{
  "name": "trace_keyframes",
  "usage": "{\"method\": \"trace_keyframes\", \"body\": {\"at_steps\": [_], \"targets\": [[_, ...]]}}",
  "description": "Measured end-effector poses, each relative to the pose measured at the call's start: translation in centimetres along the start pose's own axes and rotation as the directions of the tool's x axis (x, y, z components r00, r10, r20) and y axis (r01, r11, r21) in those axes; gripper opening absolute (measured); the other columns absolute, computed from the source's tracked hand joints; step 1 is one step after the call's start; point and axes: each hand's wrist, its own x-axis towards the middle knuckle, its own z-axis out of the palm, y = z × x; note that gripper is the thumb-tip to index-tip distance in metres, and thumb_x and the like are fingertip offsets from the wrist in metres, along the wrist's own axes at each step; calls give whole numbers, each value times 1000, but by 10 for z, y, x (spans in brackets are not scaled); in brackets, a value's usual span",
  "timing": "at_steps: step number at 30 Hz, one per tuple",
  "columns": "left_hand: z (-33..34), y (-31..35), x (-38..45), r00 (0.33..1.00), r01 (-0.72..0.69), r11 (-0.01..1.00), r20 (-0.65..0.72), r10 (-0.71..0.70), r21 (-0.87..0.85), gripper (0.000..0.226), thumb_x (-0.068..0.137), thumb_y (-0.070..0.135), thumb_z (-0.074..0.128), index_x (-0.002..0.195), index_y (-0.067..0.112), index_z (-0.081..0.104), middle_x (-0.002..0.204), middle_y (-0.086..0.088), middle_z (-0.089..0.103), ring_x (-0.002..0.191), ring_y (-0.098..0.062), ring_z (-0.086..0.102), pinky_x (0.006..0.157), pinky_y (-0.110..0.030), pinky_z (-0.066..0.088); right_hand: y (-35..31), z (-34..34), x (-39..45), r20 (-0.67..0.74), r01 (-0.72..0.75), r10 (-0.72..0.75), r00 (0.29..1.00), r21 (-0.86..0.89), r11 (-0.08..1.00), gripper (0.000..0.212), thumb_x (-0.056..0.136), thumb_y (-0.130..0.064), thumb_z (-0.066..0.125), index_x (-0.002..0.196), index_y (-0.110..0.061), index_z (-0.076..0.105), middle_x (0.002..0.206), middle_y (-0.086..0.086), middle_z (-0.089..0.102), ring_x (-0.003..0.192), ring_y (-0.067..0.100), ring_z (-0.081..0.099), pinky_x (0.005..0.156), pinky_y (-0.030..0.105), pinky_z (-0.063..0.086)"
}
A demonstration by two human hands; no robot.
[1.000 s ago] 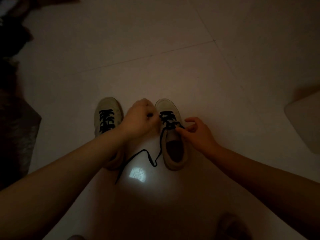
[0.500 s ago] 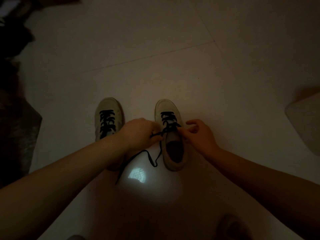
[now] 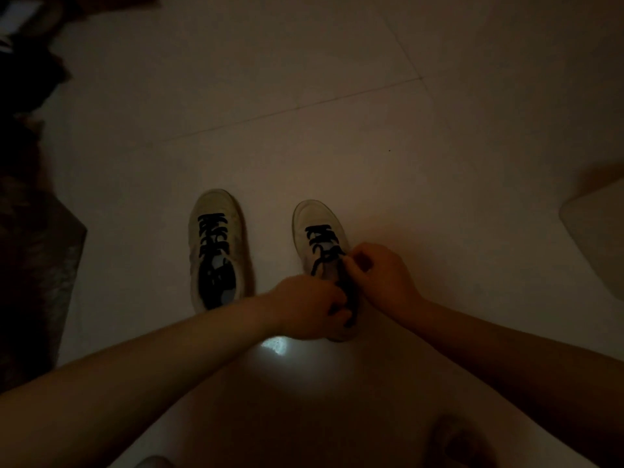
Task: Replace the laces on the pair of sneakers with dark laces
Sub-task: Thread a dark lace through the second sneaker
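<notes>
Both hands, the left hand (image 3: 309, 307) curled over the right sneaker's (image 3: 320, 244) heel opening and the right hand (image 3: 381, 275) pinching the dark lace (image 3: 324, 243) near its top eyelets, risk mis-threading it in the dim light.

Floor (image 3: 304, 96), centre & upper frame: pale tile, smooth, glossy; mirrors a light patch (image 3: 274, 346) at lower centre; thin grout lines. Left sneaker (image 3: 216, 204) & right sneaker (image 3: 312, 214), mid-frame: light uppers, matt, soft-looking, poss. suede or canvas; too dim to tell which. Dark laces (image 3: 212, 236): flat woven cloth, matt. Dark mass (image 3: 37, 265) at left edge: rough, matt, cloth-like texture. Pale object (image 3: 597, 238) at right edge: smooth, matt; material unclear.
</notes>
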Motion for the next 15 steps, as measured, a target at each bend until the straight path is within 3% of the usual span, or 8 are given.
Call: {"method": "trace_keyframes", "body": {"at_steps": [3,6,9,12,15], "targets": [[25,2,-1,994,85,983,-85,-72,160,36,102,38,28,118,17,52,108,-5,62,92,-22,60,75,-32,46,-1,3,1,60,80,-73,995,-113,990,23,91,-32,56,94,-9,60,86,1,52,76,14,47,66,26,37],[35,-1,-2,983,83,968,-177,-42,236,33,103,34,27,120,18,50,109,-5,62,92,-23,60,71,-30,42,-1,0,2,96,127,-111,989,-190,974,17,91,-27,55,88,-10,56,78,-2,43,70,14,41,58,23,30],[31,-3,-4,970,0,976,-238,52,216,32,101,34,30,110,18,57,102,-2,64,85,-21,60,67,-26,38,-5,-3,3,125,151,-127,984,-210,966,24,93,-21,52,73,-15,40,67,-7,29,58,9,29,52,17,21],[31,-8,-3,957,-91,987,-261,124,136,34,100,35,32,103,17,61,95,-1,65,79,-19,58,65,-24,34,-10,-5,6,131,148,-121,984,-215,965,42,91,-19,54,60,-23,27,63,-7,28,58,13,30,53,29,22],[35,-8,-6,935,-145,986,-316,162,79,40,98,38,30,98,15,62,88,-3,66,75,-21,60,62,-26,36,-8,-8,6,108,119,-100,989,-187,975,39,89,-18,56,59,-20,31,61,-6,30,61,17,34,58,29,23]]}}
